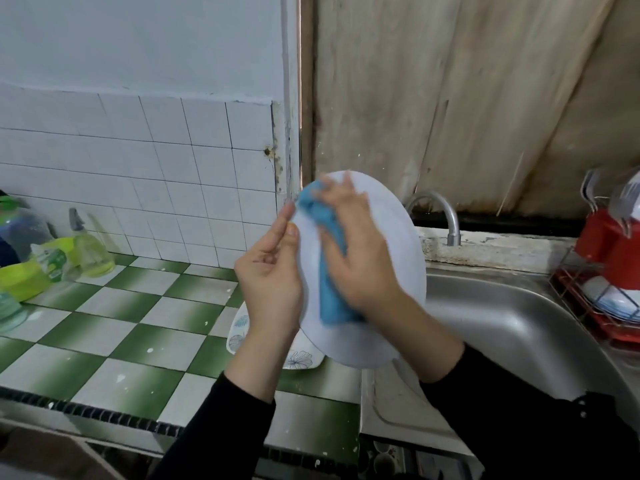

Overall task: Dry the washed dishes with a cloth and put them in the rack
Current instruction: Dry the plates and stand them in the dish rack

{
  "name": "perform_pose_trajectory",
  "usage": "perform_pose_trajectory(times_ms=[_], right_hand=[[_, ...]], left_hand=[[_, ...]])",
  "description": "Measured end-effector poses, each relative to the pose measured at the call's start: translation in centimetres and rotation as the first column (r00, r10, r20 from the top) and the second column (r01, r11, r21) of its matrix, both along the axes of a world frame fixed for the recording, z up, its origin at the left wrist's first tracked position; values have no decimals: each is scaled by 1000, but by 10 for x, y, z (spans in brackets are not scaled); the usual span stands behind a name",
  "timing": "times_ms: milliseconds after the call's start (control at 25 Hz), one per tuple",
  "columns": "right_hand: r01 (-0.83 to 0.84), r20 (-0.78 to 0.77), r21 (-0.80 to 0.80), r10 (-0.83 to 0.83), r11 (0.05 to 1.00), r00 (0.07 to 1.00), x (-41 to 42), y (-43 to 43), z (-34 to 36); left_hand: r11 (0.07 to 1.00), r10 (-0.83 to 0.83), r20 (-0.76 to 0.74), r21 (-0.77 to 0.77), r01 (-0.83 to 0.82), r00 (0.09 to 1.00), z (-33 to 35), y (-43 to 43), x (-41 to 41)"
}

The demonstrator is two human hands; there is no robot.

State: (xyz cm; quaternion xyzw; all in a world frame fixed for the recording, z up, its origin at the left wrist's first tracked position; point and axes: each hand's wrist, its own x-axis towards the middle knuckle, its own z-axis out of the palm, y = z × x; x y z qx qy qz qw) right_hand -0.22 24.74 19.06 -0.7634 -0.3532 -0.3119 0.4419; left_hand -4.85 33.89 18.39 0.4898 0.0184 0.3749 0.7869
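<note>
Drying underway: left hand [273, 271] grips plate [391, 233], right hand [360, 251] presses cloth [330, 296] flat-fingered. Rack [623, 333] partly filled; floral dish [297, 358] waits

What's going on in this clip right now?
A person is drying a white plate above the edge of the counter, beside the sink. The left hand grips the plate's left rim and holds it tilted up, while the right hand presses a blue cloth against its face. A flower-patterned dish lies on the counter below. The red rack to the right holds some dishes and cutlery.
</note>
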Motion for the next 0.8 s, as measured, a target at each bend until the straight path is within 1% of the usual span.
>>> perform_pose_trajectory(times_ms=[40,80,120,200,280,360,400,480,520,560,600,640,720,800], right_hand=[[1,127,-135,17,991,992,-13,4,-12],[38,225,-231,16,972,974,-25,7,-22],[88,301,-282,1,955,954,-33,8,-31],[132,416,-299,5,945,909,-37,4,-46],[86,446,-291,56,953,893,-26,-13,-61],[-10,387,-220,96,976,917,-6,-36,-78],[-58,318,-138,99,989,943,2,-46,-85],[-111,131,124,95,986,987,18,-59,-88],[-97,48,256,88,962,995,24,-62,-83],[-65,-15,351,75,934,997,31,-65,-73],[-30,-53,407,57,913,997,37,-68,-60],[4,-70,429,29,903,997,42,-69,-45],[60,-92,423,-23,904,995,51,-68,-15],[64,-95,412,-27,909,995,48,-58,9]], left_hand=[[999,5,0,-44,-5,1000,2,8,3],[995,19,-7,-93,-20,1000,5,17,6],[990,47,-19,-133,-49,999,9,26,8],[979,100,0,-179,-98,995,17,40,10],[971,90,33,-225,-80,995,22,48,9],[965,45,29,-261,-36,999,22,53,7],[961,31,17,-274,-25,999,20,56,5],[956,8,16,-292,-3,1000,17,62,3],[959,-3,25,-285,10,1000,15,64,1],[965,-13,33,-260,21,999,14,64,-1],[975,-22,35,-221,29,999,12,62,-3],[983,-33,37,-177,39,999,12,59,-5],[992,-75,54,-100,80,996,12,50,-10],[992,-123,64,-24,125,990,15,40,-14]])
